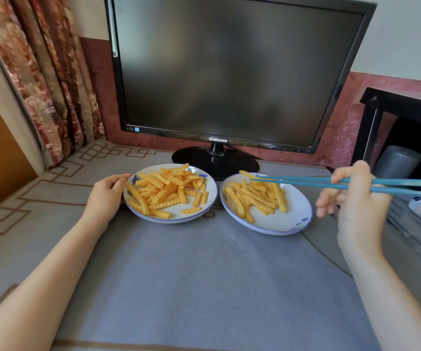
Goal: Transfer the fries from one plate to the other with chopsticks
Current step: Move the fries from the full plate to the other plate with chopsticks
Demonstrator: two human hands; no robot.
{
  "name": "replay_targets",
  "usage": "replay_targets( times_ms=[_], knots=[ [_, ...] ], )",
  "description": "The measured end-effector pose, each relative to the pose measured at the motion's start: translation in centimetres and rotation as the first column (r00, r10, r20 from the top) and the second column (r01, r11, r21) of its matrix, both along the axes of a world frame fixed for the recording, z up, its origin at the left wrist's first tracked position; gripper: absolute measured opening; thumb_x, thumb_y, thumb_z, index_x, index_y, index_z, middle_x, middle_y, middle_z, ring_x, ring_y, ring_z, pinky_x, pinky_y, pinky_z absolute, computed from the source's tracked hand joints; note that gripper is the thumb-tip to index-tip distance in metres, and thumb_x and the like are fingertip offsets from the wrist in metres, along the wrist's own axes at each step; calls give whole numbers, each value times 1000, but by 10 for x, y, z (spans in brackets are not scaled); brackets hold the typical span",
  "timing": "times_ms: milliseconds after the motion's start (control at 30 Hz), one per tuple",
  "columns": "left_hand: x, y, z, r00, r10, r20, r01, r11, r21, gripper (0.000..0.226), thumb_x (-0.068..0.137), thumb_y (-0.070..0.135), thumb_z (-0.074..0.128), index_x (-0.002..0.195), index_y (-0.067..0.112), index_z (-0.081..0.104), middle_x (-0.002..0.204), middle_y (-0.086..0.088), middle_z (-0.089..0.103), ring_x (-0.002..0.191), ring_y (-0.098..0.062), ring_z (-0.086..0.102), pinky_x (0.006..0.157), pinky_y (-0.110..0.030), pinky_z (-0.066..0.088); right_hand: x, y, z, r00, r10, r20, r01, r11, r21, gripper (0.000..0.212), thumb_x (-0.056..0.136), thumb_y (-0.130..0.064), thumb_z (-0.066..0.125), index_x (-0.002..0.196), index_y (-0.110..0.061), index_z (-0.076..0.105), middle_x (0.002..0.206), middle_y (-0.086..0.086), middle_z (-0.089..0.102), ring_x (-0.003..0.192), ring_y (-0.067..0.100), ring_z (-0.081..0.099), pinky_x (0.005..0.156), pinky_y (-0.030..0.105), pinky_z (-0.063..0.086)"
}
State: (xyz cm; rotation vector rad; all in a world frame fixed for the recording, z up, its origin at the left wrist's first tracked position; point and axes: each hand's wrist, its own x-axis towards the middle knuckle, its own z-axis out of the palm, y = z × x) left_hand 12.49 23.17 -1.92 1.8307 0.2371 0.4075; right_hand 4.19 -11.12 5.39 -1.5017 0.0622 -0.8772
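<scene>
Gripped teal chopsticks [305, 182] in curled right hand [353, 198], long axis running sideways, tips pointing left over far rim of right plate [303, 224], pinching one crinkle-cut golden fry [246, 174]. Clasped edge of left plate [176, 214] with curled left hand [105, 193].

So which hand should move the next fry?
The right hand: it holds the blue chopsticks, whose tips reach a fry at the far rim of the right plate. The left hand only grips the rim of the left plate, probably steadying it.
</scene>
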Motion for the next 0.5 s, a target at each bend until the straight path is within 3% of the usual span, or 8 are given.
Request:
replay_targets(
  times_ms=[167,300,400,500],
  knots=[
    [0,-1,0,1000,10,0,-10,1000,9,32,98,9,38,119,6,63,103,-6,63,92,-17,58,65,-15,42,-7,-31,-8,990,-138,-7,138,990,15,35,96,-22,32,66,-13,48,39,7,53,30,17,43,37,24,28],
    [-1,-2,0,1000,13,12,-13,1000,4,31,98,7,38,118,6,63,102,-8,62,79,-12,58,52,-1,43,-12,-38,-12,985,-171,-33,172,985,11,36,97,-25,32,66,-14,48,38,4,52,29,15,43,35,22,28],
    [-1,0,0,1000,1,15,-1,1000,5,31,97,7,39,115,8,64,107,-13,66,84,-17,60,66,-16,49,-13,-37,-13,986,-157,-61,157,988,-10,37,98,-25,33,67,-12,49,38,5,52,28,14,41,34,21,26],
    [0,2,-1,1000,-11,-1,11,1000,-2,31,96,7,40,114,8,65,108,-14,66,92,-21,60,81,-28,44,-14,-35,-10,987,-141,-71,140,990,-24,38,99,-25,34,67,-13,49,39,7,53,27,14,41,33,20,26]
  ],
)
